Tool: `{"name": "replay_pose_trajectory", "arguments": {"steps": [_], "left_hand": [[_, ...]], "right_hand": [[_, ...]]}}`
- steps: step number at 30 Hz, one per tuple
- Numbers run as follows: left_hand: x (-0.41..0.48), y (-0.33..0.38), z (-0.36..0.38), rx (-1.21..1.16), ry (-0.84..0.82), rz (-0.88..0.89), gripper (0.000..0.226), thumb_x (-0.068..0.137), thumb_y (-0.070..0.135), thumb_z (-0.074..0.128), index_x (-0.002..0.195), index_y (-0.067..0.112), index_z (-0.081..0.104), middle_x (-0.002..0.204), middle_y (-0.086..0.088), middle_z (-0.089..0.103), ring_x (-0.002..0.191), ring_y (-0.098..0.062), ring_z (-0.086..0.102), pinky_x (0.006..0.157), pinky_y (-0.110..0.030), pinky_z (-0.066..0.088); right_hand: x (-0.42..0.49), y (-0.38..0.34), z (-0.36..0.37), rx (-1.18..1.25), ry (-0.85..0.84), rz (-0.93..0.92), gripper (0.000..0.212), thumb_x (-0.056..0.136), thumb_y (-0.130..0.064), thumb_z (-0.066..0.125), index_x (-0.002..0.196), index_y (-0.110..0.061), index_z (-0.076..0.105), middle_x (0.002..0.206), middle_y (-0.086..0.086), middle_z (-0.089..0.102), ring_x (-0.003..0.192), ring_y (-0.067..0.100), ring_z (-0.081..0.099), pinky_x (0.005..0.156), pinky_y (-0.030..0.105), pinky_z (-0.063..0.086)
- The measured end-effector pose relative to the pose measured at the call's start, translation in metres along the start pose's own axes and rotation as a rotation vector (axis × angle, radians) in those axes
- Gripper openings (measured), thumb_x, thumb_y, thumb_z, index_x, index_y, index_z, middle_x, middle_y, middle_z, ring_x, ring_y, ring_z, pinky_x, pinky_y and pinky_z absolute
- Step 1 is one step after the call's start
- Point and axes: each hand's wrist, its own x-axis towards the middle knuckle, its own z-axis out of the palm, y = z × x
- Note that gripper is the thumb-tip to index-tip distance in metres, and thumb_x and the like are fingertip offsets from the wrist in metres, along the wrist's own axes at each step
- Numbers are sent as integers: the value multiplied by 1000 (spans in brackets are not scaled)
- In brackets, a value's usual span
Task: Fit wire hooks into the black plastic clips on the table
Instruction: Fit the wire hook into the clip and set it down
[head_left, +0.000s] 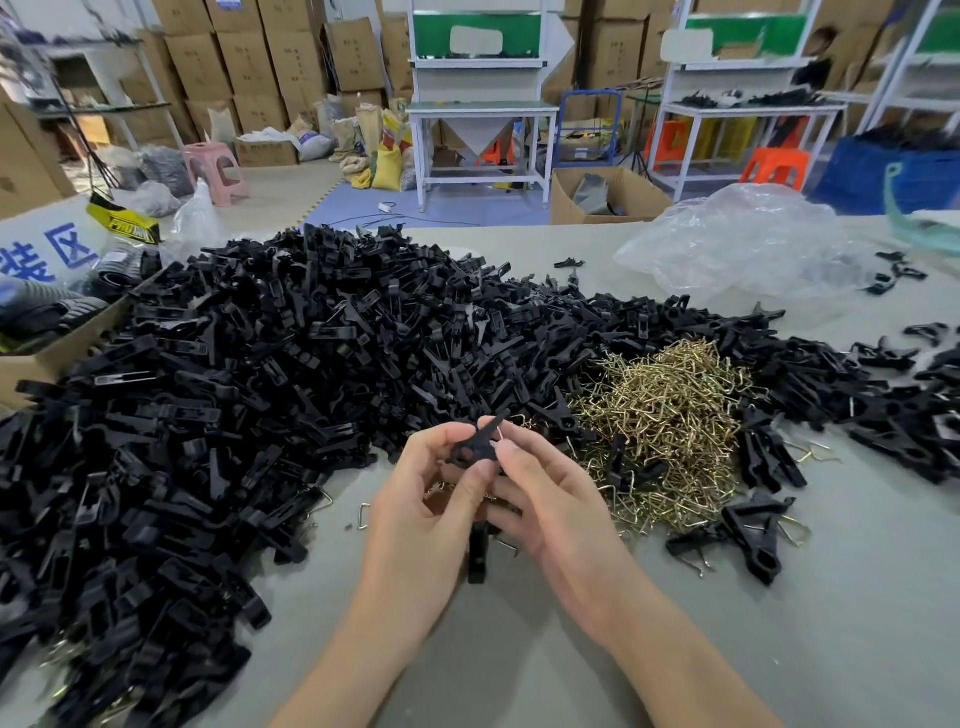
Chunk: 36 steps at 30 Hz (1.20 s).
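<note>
Here, the fingers (441, 435) of the left hand (426, 506) are curling round a black clip (474, 448) and pinching its lower end against the thumb, so the clip is standing tilted with its tip pointing up and to the right. The right hand (556, 499) is pinching a thin wire hook (500, 431) between thumb and forefinger. Only a short pale length of the hook is showing above the fingertips, touching the clip's right side. Whether its end is sitting inside the clip cannot be told, since the thumbs are hiding that part.

Both hands are hovering above the grey table (519, 654), and a second clip (477, 564) is lying on it directly beneath them, partly covered by the palms. A loose hook (363, 515) is lying just to the left of the left wrist. A tangled heap of brass-coloured hooks (670, 421) is sitting near the right hand, on its far right side. A huge pile of black clips (260, 389) is spreading across the left and far side of the table. A few clips with wires fitted (748, 538) are lying to the right. A crumpled clear plastic bag (743, 244) is resting at the far right, and a cardboard box (47, 358) is standing at the left edge.
</note>
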Motion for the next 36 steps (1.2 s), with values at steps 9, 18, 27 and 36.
{"name": "replay_pose_trajectory", "arguments": {"steps": [9, 18, 27, 36], "left_hand": [[-5, -9, 1, 314, -50, 172, 31, 93, 38, 56, 122, 51, 53, 116, 24, 61, 102, -5, 63, 80, -17, 51], [19, 52, 131, 168, -332, 186, 63, 102, 24, 53, 156, 31, 22, 129, 31, 40, 110, 8, 55, 92, -21, 50], [4, 53, 149, 131, -373, 210, 49, 102, 27, 50, 142, 46, 30, 134, 14, 37, 118, 6, 47, 96, -23, 47], [0, -6, 20, 719, -119, 287, 50, 94, 14, 61, 142, 17, 47, 139, 0, 44, 126, -19, 47, 103, -37, 43]], "right_hand": [[-12, -9, 2, -334, 147, -132, 25, 103, -13, 56, 106, -30, 73, 107, -4, 77, 103, 14, 72, 86, 30, 60], [-32, -111, -82, -33, 682, -444, 45, 97, -32, 63, 135, -11, 54, 108, 3, 76, 96, 15, 74, 81, 27, 60], [-64, -131, -138, 2, 857, -279, 64, 103, -29, 55, 156, -8, 26, 123, 5, 65, 107, 17, 67, 84, 25, 54], [-32, -37, -13, -819, 390, -373, 37, 103, -26, 46, 137, -40, 48, 114, -24, 66, 99, -4, 61, 87, 9, 44]]}}
